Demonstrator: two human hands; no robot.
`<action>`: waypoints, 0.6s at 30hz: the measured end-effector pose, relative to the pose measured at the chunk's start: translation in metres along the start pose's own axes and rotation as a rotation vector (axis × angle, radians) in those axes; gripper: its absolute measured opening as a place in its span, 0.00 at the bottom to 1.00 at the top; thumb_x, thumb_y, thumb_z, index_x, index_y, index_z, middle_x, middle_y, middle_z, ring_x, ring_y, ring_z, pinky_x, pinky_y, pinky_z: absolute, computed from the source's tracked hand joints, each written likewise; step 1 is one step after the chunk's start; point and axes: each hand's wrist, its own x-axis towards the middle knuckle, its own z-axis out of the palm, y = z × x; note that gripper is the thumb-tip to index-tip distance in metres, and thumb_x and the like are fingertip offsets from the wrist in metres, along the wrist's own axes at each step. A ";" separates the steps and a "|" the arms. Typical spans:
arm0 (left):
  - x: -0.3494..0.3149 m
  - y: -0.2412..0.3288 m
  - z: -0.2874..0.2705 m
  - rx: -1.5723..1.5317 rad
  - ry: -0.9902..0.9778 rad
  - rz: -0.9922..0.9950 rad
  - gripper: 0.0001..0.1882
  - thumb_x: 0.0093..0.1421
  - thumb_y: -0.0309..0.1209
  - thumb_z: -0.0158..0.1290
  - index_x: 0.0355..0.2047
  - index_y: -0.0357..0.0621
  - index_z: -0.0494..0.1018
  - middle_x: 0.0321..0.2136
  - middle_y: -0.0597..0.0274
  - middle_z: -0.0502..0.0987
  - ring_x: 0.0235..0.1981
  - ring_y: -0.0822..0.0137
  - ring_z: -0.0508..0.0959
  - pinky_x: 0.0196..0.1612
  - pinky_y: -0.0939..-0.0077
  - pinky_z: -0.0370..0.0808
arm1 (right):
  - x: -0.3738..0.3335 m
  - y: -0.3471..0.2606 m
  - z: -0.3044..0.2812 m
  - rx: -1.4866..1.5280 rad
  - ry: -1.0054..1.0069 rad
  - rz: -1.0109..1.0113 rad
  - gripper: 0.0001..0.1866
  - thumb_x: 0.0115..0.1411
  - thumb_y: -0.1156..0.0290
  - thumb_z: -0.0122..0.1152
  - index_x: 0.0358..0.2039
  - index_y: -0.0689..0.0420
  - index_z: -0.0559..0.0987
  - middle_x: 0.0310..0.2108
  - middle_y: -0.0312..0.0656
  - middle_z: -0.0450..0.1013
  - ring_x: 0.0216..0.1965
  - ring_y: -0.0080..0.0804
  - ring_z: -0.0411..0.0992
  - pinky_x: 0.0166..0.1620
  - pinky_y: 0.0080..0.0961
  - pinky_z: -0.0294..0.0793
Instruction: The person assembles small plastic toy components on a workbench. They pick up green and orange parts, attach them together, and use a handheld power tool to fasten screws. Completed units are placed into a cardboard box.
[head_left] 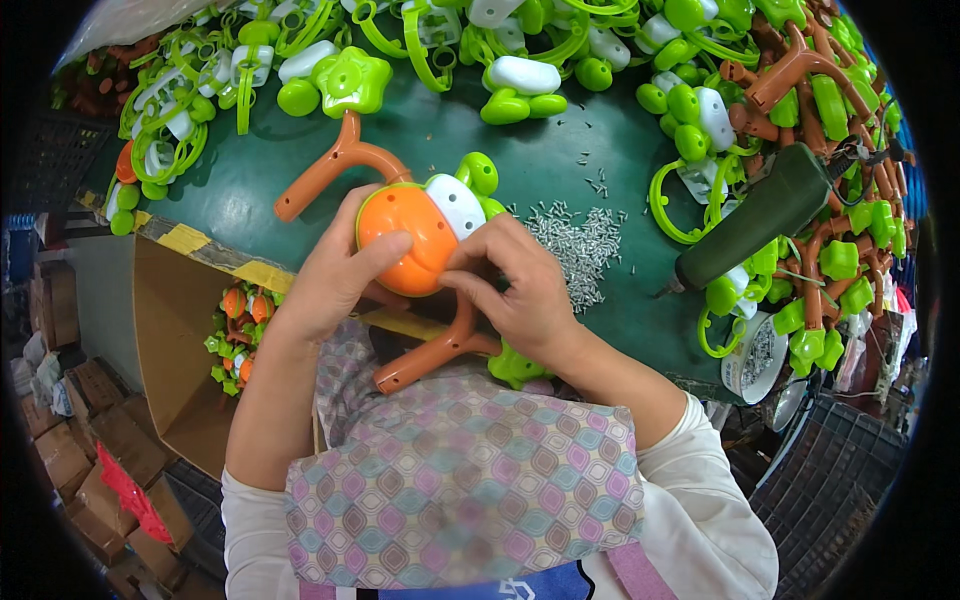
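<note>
A toy with a round orange shell (398, 240), a white piece (458, 207) with dark holes and green knobs (480, 178) is gripped in my left hand (328, 270), thumb across the orange face. My right hand (530, 295) is closed, thumb and forefinger pinched at the shell's lower right edge; anything tiny between them is hidden. Brown forked branches extend above (345, 165) and below (440, 350) the shell. A green star-shaped piece (350, 82) tops the upper branch; another green piece (515, 368) sits by the lower one, near my lap.
Loose silver screws (580, 245) lie heaped on the green tabletop (230, 200), right of the toy. A dark green electric screwdriver (755, 220) hangs at the right. Green-and-white parts (520, 85) and brown branches (800, 70) crowd the far and right sides. A cardboard box (180, 350) stands lower left.
</note>
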 end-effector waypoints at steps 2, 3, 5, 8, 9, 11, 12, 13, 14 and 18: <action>0.002 -0.007 -0.002 -0.013 0.006 0.021 0.36 0.61 0.46 0.60 0.64 0.46 0.59 0.51 0.58 0.72 0.47 0.65 0.79 0.33 0.74 0.83 | 0.000 -0.007 -0.003 0.070 0.000 0.147 0.15 0.49 0.79 0.75 0.35 0.59 0.77 0.31 0.35 0.70 0.30 0.22 0.71 0.33 0.20 0.73; 0.003 -0.010 -0.003 -0.018 0.007 0.031 0.36 0.61 0.46 0.60 0.64 0.46 0.59 0.51 0.57 0.72 0.47 0.65 0.79 0.33 0.74 0.83 | -0.002 -0.012 -0.011 0.060 0.047 0.071 0.15 0.50 0.77 0.76 0.34 0.59 0.76 0.30 0.36 0.69 0.29 0.24 0.71 0.31 0.22 0.72; -0.002 -0.004 0.001 -0.016 0.024 -0.008 0.37 0.61 0.45 0.60 0.65 0.46 0.58 0.52 0.57 0.72 0.47 0.65 0.80 0.33 0.74 0.83 | -0.009 -0.014 -0.041 -0.029 0.224 -0.164 0.16 0.50 0.75 0.77 0.35 0.59 0.75 0.30 0.37 0.69 0.29 0.27 0.70 0.30 0.22 0.72; -0.007 -0.003 -0.001 -0.039 0.042 -0.022 0.37 0.61 0.44 0.60 0.65 0.46 0.58 0.52 0.57 0.72 0.47 0.64 0.80 0.32 0.75 0.83 | -0.035 -0.009 -0.101 -0.259 0.655 -0.494 0.13 0.62 0.75 0.65 0.44 0.63 0.73 0.37 0.44 0.71 0.36 0.30 0.69 0.43 0.27 0.72; -0.006 -0.004 0.000 -0.057 0.035 -0.021 0.37 0.61 0.43 0.60 0.65 0.46 0.58 0.52 0.57 0.72 0.47 0.65 0.80 0.31 0.75 0.83 | -0.039 -0.013 -0.123 -0.368 0.813 -0.507 0.14 0.64 0.73 0.60 0.48 0.64 0.71 0.41 0.46 0.71 0.38 0.31 0.69 0.46 0.28 0.71; -0.003 -0.009 0.000 -0.084 0.038 0.023 0.36 0.61 0.42 0.60 0.65 0.45 0.59 0.52 0.57 0.73 0.49 0.65 0.79 0.38 0.74 0.82 | -0.041 -0.009 -0.147 -0.490 1.040 -0.445 0.17 0.69 0.71 0.54 0.54 0.64 0.68 0.48 0.50 0.69 0.43 0.32 0.70 0.51 0.29 0.70; -0.002 -0.011 0.001 -0.097 0.040 0.044 0.36 0.61 0.41 0.60 0.65 0.44 0.59 0.52 0.57 0.73 0.50 0.65 0.78 0.41 0.74 0.82 | -0.041 -0.004 -0.153 -0.503 1.105 -0.368 0.18 0.71 0.69 0.51 0.56 0.65 0.66 0.51 0.51 0.68 0.45 0.33 0.70 0.52 0.28 0.69; -0.001 -0.013 0.001 -0.099 0.043 0.057 0.35 0.61 0.41 0.60 0.64 0.44 0.60 0.52 0.57 0.73 0.51 0.66 0.77 0.45 0.73 0.80 | -0.047 0.003 -0.160 -0.557 1.026 -0.277 0.19 0.72 0.67 0.50 0.58 0.65 0.66 0.50 0.51 0.71 0.45 0.33 0.73 0.49 0.26 0.71; 0.000 -0.014 0.001 -0.102 0.048 0.070 0.35 0.61 0.41 0.60 0.64 0.43 0.60 0.52 0.58 0.73 0.52 0.66 0.76 0.48 0.72 0.79 | -0.050 0.008 -0.162 -0.379 0.890 -0.149 0.20 0.72 0.65 0.50 0.57 0.65 0.66 0.48 0.51 0.73 0.43 0.32 0.73 0.48 0.26 0.72; 0.000 -0.011 0.002 -0.105 0.044 0.079 0.35 0.61 0.40 0.61 0.64 0.41 0.61 0.53 0.58 0.73 0.54 0.67 0.74 0.59 0.69 0.71 | -0.048 0.015 -0.163 0.032 0.568 0.072 0.26 0.72 0.53 0.51 0.56 0.63 0.67 0.41 0.49 0.76 0.35 0.32 0.76 0.42 0.28 0.75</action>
